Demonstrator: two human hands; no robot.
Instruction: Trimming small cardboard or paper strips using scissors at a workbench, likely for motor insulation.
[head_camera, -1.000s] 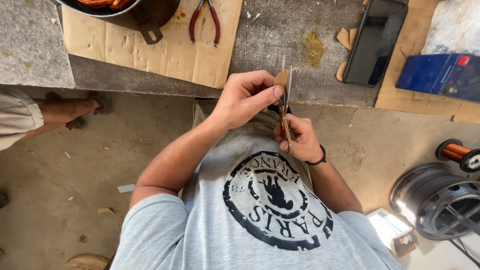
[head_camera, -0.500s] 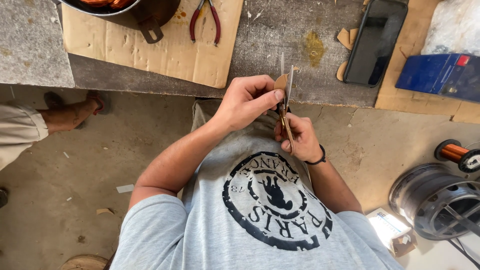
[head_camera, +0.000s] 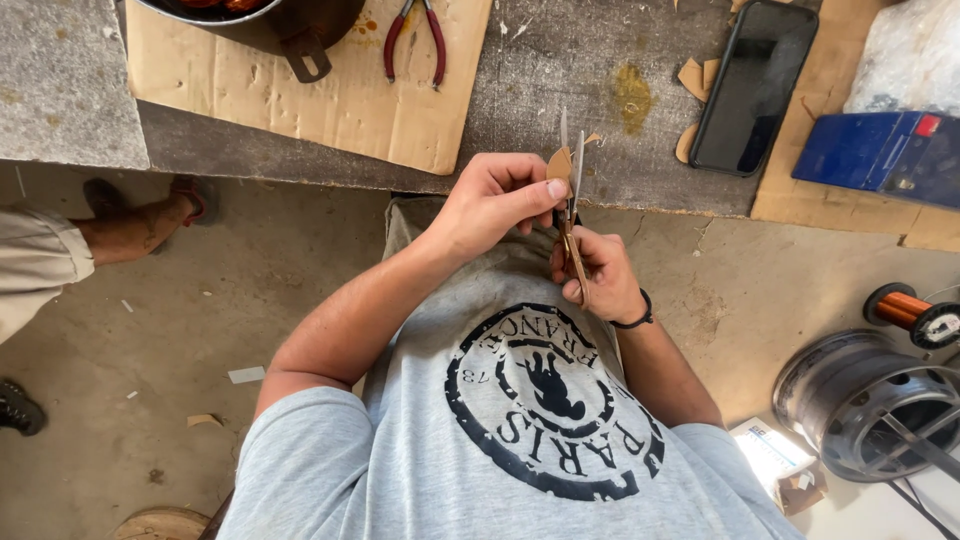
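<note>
In the head view, a small brown paper piece (head_camera: 558, 163) is pinched between the thumb and fingers of the left hand (head_camera: 492, 200), just above the near edge of the desk (head_camera: 560, 90). Scissors (head_camera: 570, 200) are gripped by the right hand (head_camera: 597, 275), fingers closed around the handles, the blades pointing up and set against the paper piece. On the desk, red-handled pliers (head_camera: 412, 40) are laid on cardboard (head_camera: 300, 100), and a black phone (head_camera: 752, 85) is seen to the right.
</note>
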